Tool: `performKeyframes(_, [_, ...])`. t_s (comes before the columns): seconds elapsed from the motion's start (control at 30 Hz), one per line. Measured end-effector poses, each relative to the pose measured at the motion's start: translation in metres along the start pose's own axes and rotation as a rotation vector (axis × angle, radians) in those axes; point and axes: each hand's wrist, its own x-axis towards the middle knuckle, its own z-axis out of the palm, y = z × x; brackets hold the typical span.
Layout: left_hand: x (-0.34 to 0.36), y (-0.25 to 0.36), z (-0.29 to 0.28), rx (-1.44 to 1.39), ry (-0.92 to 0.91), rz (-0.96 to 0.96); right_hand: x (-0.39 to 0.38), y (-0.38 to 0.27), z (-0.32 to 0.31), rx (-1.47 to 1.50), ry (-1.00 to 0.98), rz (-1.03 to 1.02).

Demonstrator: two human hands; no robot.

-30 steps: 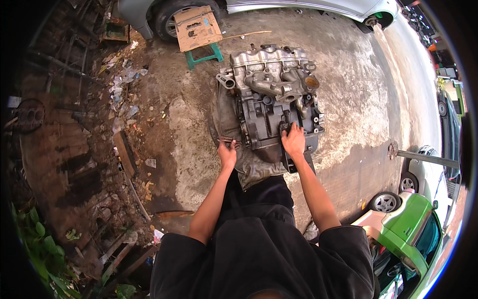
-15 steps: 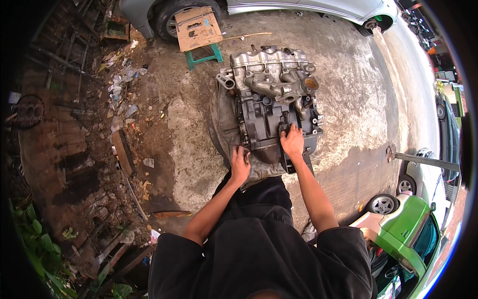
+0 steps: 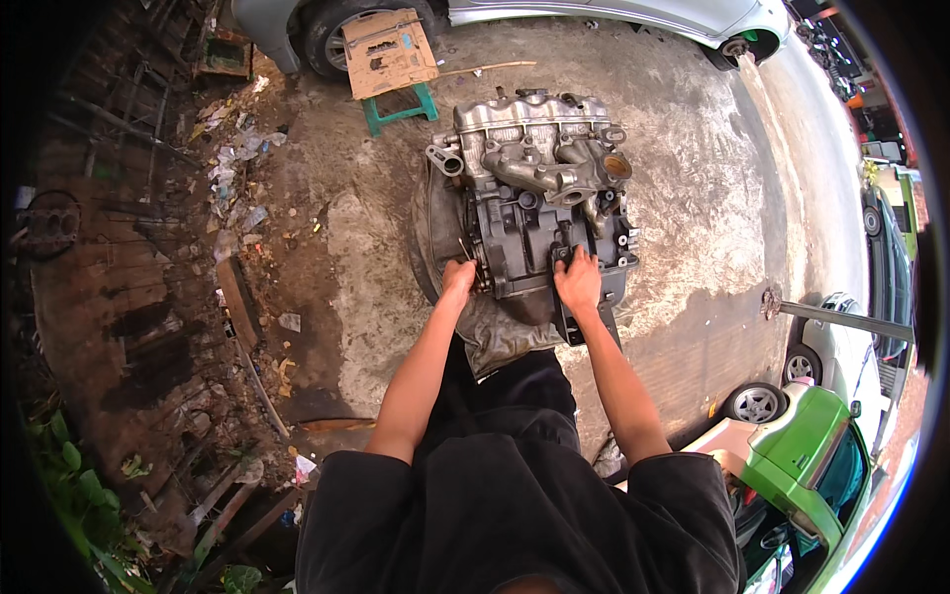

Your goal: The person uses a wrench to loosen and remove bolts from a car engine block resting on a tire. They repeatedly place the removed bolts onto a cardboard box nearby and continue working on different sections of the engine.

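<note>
We see our left hand (image 3: 458, 282) drawn in narrow, its fingers gathered at the left edge of the grey-and-silver metal engine (image 3: 515, 233); a thin metal sliver juts up just beside it, though we cannot tell whether the fingers grip it or only touch the engine's side; our right hand (image 3: 578, 278) holds the upper end of a black, angular metal bracket (image 3: 568, 322), thumb and fingers bent close about it, against the near face of the engine.

The engine sits upright before our knees, at the middle of the view; its block is dull dark grey, ribbed and stepped; above that lie the smooth, curving tubes of a bare-metal manifold (image 3: 534, 170), ending at the right in a round brownish opening; the top is a long, wavy silver cover (image 3: 529, 115); a creased, soft-looking grey sheet (image 3: 510, 342) spreads underneath; the concrete floor (image 3: 708, 188) around is rough and blotched; beyond, a worn tan cardboard piece (image 3: 386, 59) rests on a green stool (image 3: 401, 111).
</note>
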Motion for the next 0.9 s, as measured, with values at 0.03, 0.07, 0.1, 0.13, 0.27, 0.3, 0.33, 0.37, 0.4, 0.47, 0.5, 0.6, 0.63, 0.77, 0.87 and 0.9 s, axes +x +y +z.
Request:
performKeyframes(0.03, [0.003, -0.002, -0.002, -0.071, -0.036, 0.013, 0.0, 0.0, 0.0, 0.004, -0.001, -0.003])
performKeyframes(0.07, [0.005, -0.001, -0.005, -0.123, -0.104, -0.024, 0.0, 0.0, 0.0, 0.006, -0.013, 0.0])
performKeyframes(0.1, [0.004, 0.0, -0.009, -0.17, -0.169, -0.071, 0.001, 0.0, 0.0, 0.004, -0.021, 0.009])
performKeyframes(0.13, [0.0, 0.001, -0.013, -0.19, -0.185, -0.057, 0.001, 0.0, 0.001, 0.009, -0.014, 0.0])
performKeyframes(0.27, [-0.019, 0.006, -0.025, -0.173, -0.012, -0.037, 0.001, 0.0, 0.0, 0.011, -0.01, 0.002])
performKeyframes(0.3, [-0.022, 0.005, -0.028, -0.17, 0.044, 0.049, 0.001, 0.0, 0.0, 0.005, -0.028, 0.016])
performKeyframes(0.33, [-0.026, 0.003, -0.03, -0.166, 0.101, 0.134, 0.001, 0.0, -0.001, 0.014, -0.036, 0.016])
performKeyframes(0.37, [-0.029, -0.001, -0.031, -0.18, 0.1, 0.263, 0.002, 0.001, -0.001, 0.015, -0.056, 0.027])
performKeyframes(0.4, [-0.032, -0.006, -0.031, -0.194, 0.099, 0.391, 0.001, 0.001, -0.001, 0.018, -0.058, 0.022])
performKeyframes(0.47, [-0.039, -0.015, -0.031, -0.272, 0.011, 0.496, 0.0, 0.001, 0.002, 0.005, 0.002, -0.009])
performKeyframes(0.5, [-0.043, -0.019, -0.032, -0.104, 0.062, 0.647, 0.0, 0.002, 0.003, -0.01, 0.031, -0.017])
performKeyframes(0.6, [-0.059, -0.027, -0.032, 0.17, 0.07, 0.867, 0.001, 0.005, 0.008, -0.01, 0.036, -0.02])
performKeyframes(0.63, [-0.064, -0.028, -0.031, 0.193, 0.073, 0.915, 0.001, 0.005, 0.009, -0.004, 0.043, -0.029])
performKeyframes(0.77, [-0.083, -0.034, -0.031, 0.248, 0.026, 0.994, 0.001, 0.004, 0.007, 0.012, 0.048, -0.024])
performKeyframes(0.87, [-0.091, -0.041, -0.033, 0.252, 0.018, 1.048, 0.001, 0.002, 0.002, 0.023, 0.008, -0.009])
performKeyframes(0.9, [-0.093, -0.044, -0.033, 0.252, -0.001, 1.026, 0.0, 0.001, 0.0, 0.026, -0.007, -0.004])
